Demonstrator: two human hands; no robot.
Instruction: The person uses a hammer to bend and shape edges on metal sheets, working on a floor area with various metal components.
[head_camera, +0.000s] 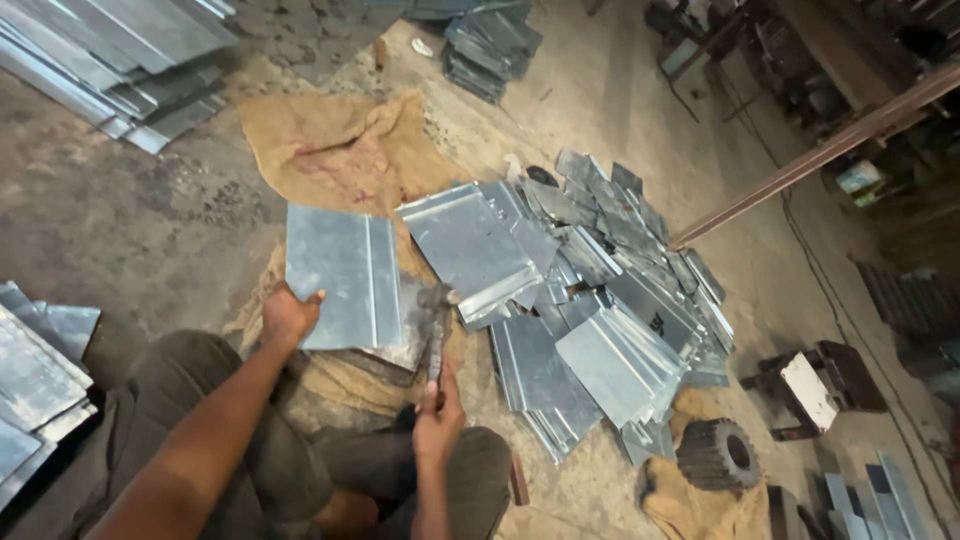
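Left hand (288, 316) is pinching the metal sheet (343, 277) at its lower-left corner, over the burlap (340, 150). Right hand (437, 412), fingers wrapped, is gripping the hammer (436, 325). Risk: a glancing blow could be skidding the sheet, its edge cutting fingers.

Metal sheet (343, 275) on burlap sacking (340, 150), floor (130, 220); hammer (437, 330) just right of it; sheet pile (600, 300) further right; gear wheel (717, 455), possibly on sacking, before the pile; stool (812, 385) far right.
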